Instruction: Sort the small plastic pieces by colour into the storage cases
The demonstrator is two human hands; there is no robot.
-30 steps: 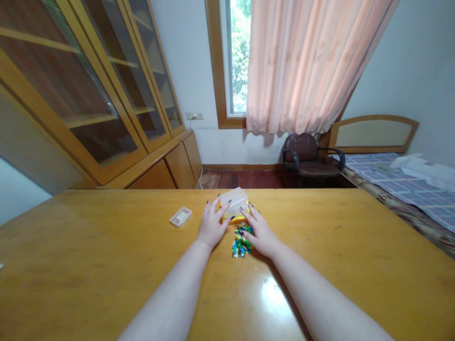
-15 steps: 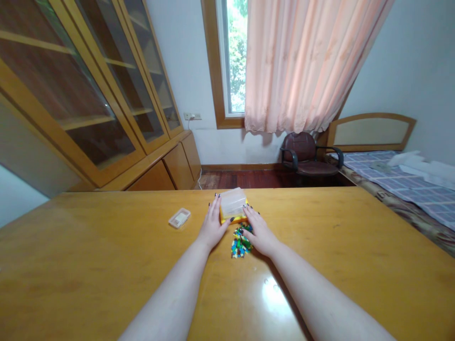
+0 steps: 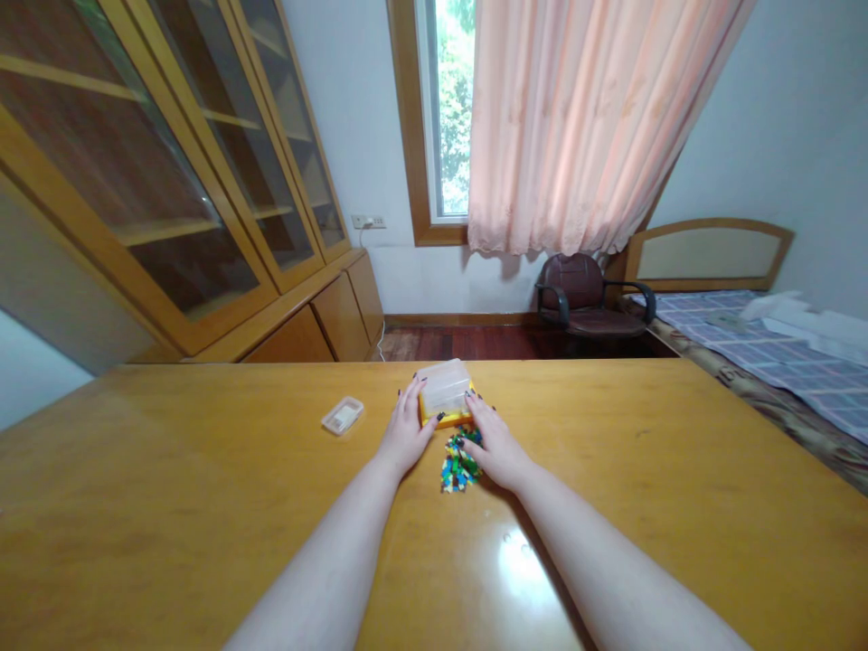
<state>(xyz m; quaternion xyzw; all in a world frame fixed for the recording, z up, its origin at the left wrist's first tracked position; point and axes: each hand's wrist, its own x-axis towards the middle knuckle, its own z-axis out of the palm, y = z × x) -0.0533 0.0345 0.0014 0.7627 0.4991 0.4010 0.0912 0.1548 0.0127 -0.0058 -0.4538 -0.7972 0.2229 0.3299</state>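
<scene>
A yellow box with a translucent plastic lid (image 3: 444, 384) rests near the far edge of the table, between both hands. My left hand (image 3: 404, 429) lies along its left side, fingertips at the lid's edge and thumb against the front corner. On the right side, the fingers of my right hand (image 3: 496, 445) rest against the lid and rim, while its thumb reaches over a pile of small coloured building bricks (image 3: 457, 473). Green, blue, yellow and white pieces make up this pile, just in front of the box. Part of it is hidden beneath the right hand.
A small clear tray (image 3: 334, 421) with something pale inside lies left of the hands. The wooden table (image 3: 203, 506) fills the foreground. Beyond it are a glass-door cabinet (image 3: 264, 217), an armchair (image 3: 597, 298) and a bed (image 3: 759, 316).
My left fingertips have shifted slightly toward the lid's edge. The box, brick pile and right hand stay practically where they were.
</scene>
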